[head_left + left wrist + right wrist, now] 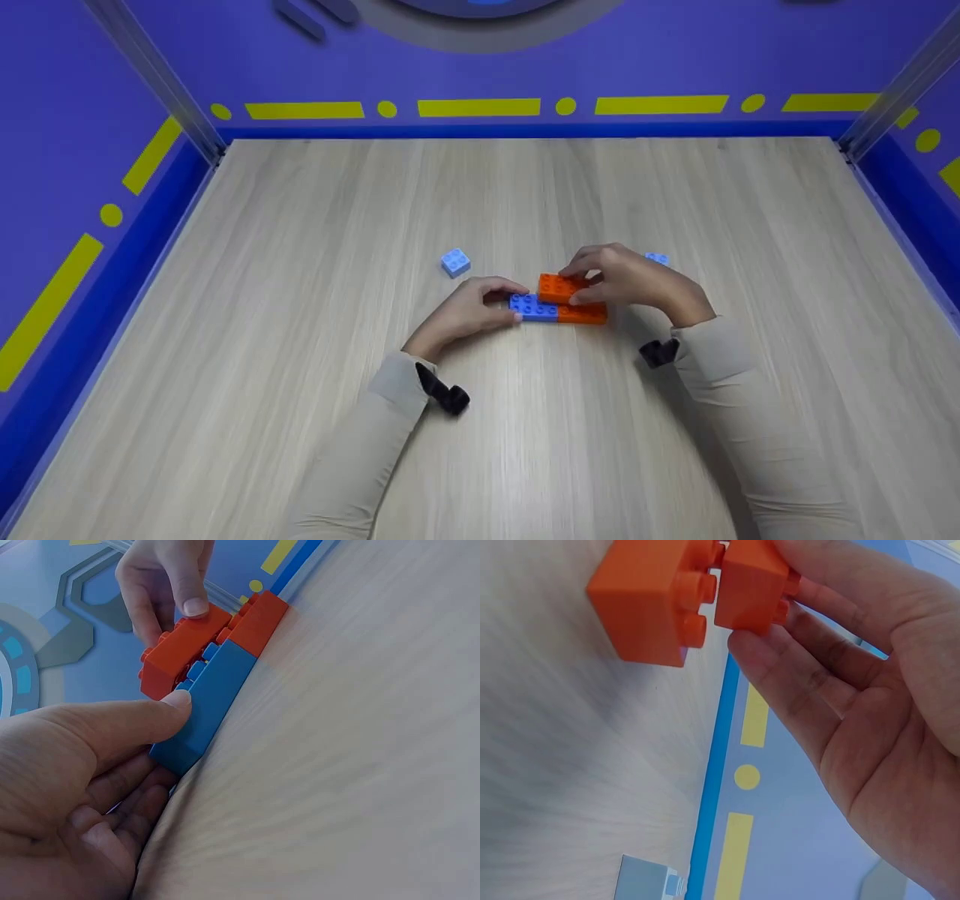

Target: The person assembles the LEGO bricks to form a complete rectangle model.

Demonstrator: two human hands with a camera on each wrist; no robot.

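- The step in hand looks like seating the upper orange brick (555, 286) across the seam of the two-brick row in the middle of the frame: the blue brick (534, 317) at the row's left, the lower orange brick (589, 317) at its right, end to end on the bench (337, 225).
- To do it well, I would level the upper brick and square its long sides with the row before any push; in the left wrist view, a line of studs shows along its near side, so it does not look seated.
- Pressure would best go straight down on both halves, one after the other, since a push at one end alone could tip the brick or pull the seam apart.
- The fingers need to stay off the lower studs — a fingertip caught there would block the fit.
- The left hand (469, 306) is curled nearly closed on the blue brick's left end, thumb on the near side and fingers on the far side, bracing the row.
- The right hand (626, 277) parts thumb and fingers only by the upper brick's width, pinching it by its sides.
- Two loose bricks lie apart on the bench: a light blue brick (455, 262) above the left hand, and a pale blue brick (657, 259) just beyond the right hand — partly hidden by it.
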